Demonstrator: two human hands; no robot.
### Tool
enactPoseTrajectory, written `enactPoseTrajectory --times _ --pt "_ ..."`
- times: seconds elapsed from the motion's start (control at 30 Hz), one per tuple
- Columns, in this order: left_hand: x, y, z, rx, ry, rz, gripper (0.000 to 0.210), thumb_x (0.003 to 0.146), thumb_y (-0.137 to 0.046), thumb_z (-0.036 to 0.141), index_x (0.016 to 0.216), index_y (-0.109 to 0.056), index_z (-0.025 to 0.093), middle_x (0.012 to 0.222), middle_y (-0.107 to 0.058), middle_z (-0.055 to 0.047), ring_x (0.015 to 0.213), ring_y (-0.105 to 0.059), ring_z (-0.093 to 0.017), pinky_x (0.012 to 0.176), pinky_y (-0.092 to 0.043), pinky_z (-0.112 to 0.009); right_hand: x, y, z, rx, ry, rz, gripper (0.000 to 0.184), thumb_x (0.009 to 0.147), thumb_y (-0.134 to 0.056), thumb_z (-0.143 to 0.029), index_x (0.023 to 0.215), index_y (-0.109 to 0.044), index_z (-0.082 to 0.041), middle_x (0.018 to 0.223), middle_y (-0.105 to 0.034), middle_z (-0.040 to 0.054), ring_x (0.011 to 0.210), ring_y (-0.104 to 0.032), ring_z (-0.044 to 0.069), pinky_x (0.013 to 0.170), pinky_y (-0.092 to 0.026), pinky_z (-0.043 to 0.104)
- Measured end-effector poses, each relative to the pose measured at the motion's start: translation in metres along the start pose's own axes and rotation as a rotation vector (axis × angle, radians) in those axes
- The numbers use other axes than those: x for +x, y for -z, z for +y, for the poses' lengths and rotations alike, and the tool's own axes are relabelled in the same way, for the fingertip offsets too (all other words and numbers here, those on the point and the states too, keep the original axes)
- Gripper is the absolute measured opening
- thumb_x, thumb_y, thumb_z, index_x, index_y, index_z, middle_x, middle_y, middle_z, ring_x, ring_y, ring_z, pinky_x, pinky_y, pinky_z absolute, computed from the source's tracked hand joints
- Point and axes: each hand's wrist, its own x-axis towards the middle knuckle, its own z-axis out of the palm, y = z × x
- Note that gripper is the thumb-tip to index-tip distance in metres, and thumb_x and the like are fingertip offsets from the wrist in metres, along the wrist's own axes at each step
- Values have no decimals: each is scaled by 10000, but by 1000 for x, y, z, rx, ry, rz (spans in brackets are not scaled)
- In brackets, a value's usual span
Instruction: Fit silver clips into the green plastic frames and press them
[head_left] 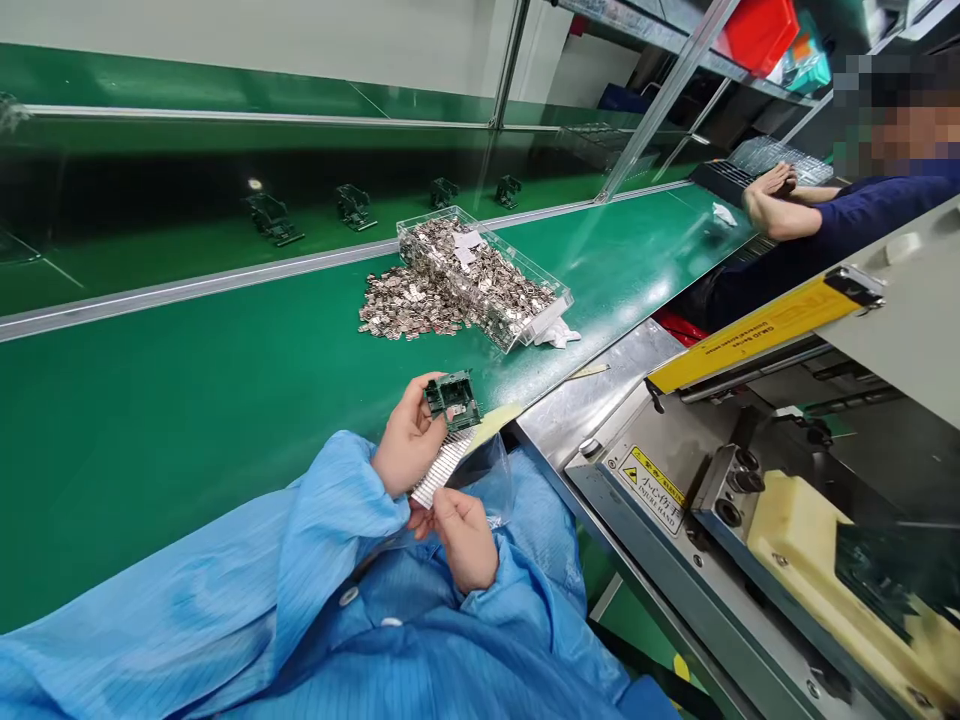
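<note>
Left hand [405,443] holds a small dark green part [453,398], which sits at two o'clock from that hand. The right hand [466,540], at five o'clock from the left one, pinches the low end of a white striped strip [447,464]. At twelve o'clock from the left hand, on the green table [225,400], lies a heap of shiny metal bits [412,304]. Just beside it, at one o'clock, sits a clear box [550,318] full of more bits.

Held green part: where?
Head view, just left of centre: the green part is in the left hand, beside the white strip, this side of the metal pile.
</note>
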Motion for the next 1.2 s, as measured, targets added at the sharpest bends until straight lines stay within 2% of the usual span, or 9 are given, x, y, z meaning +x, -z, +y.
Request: enactPoseTrajectory --times 0.17,0.27,0.43,0.67,0.8,0.93,1.07,1.13,1.2 --pt "4 -3 8 -177 121 -41 478 683 -783 245 1071 -509 196 989 -688 -32 951 -655 -189 849 -523 -301 1 -4 -5 140 -94 49 585 732 -614 -725 674 -708 -150 527 -616 43 471 -489 143 527 -379 268" --pt "6 -3 18 -318 210 -21 480 658 -795 210 1043 -508 195 975 -703 -25 912 -679 -194 849 -546 -343 -1 -5 -13 173 -124 87 570 709 -653 -694 659 -719 -130 506 -612 50 446 -472 134 506 -356 261" --pt "6 2 30 -354 303 2 407 696 -741 120 1023 -506 182 961 -701 -28 835 -701 -172 734 -577 -283 -7 -6 -23 199 -154 101 533 716 -676 -633 645 -720 -106 474 -592 50 430 -468 121 486 -344 246" --pt "2 1 24 -393 334 25 396 699 -732 98 1010 -501 185 928 -697 -24 859 -697 -185 824 -587 -374 0 0 -18 162 -142 158 480 688 -734 -614 777 -661 -149 698 -648 52 571 -571 160 492 -453 256" --pt "6 7 26 -379 338 32 362 694 -730 96 965 -508 187 897 -703 -21 839 -705 -183 766 -595 -329 8 3 -20 77 -34 207 416 668 -791 -541 762 -609 -179 623 -603 -9 500 -525 127 476 -440 238" --pt "18 20 38 -341 244 127 340 693 -715 93 945 -516 202 871 -709 -1 791 -712 -162 685 -576 -263 5 6 -35 -140 144 145 285 787 -725 -444 816 -625 -178 648 -622 -5 559 -546 134 557 -448 247" --pt "29 31 52 -396 313 108 301 693 -680 65 927 -539 190 852 -713 -21 773 -714 -187 694 -587 -335 5 15 -58 -613 483 171 138 902 -598 -299 943 -671 -189 836 -680 49 751 -613 186 696 -494 305" --pt "32 35 58 -431 316 80 279 701 -672 53 923 -558 179 868 -718 -45 797 -715 -200 725 -593 -364 11 23 -68 -827 685 174 165 915 -553 -232 1008 -686 -205 920 -702 72 837 -638 216 767 -517 355" --pt "32 36 60 -444 297 58 277 709 -676 52 931 -564 173 879 -723 -56 813 -717 -203 752 -596 -374 20 32 -73 -970 846 95 232 921 -515 -181 1064 -691 -226 1009 -713 83 934 -651 236 839 -528 401"
